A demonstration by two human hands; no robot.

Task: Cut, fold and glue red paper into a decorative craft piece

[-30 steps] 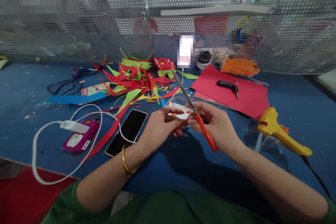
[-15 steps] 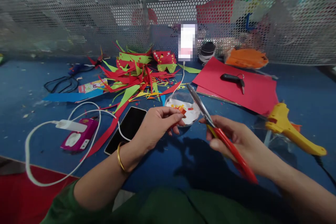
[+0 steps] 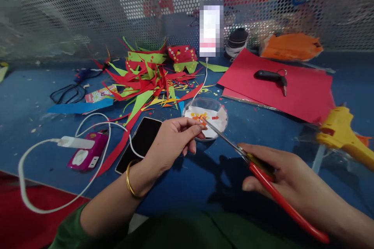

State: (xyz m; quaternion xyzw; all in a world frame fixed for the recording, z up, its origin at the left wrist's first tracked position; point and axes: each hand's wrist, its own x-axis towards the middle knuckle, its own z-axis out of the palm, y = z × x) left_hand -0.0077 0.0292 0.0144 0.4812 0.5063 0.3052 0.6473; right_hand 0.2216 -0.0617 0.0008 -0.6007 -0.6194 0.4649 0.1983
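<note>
Blue tabletop point(image 3: 35, 97): left hand point(image 3: 171, 140) pinches a paper bit at the dish point(image 3: 223, 122) rim; right hand point(image 3: 280, 179) grips red scissors point(image 3: 263, 179).

Red-handled scissors point(image 3: 263, 175), blue surface point(image 3: 35, 97), yellow glue gun point(image 3: 341, 134), red paper sheet point(image 3: 304, 89), magenta gadget point(image 3: 86, 155) (white cable), red-and-green scraps point(image 3: 146, 78), gold bangle point(image 3: 130, 181).

Dark green sleeves cover both upper arms; a thin gold bangle point(image 3: 130, 181) circles the left wrist; forearms bare
</note>
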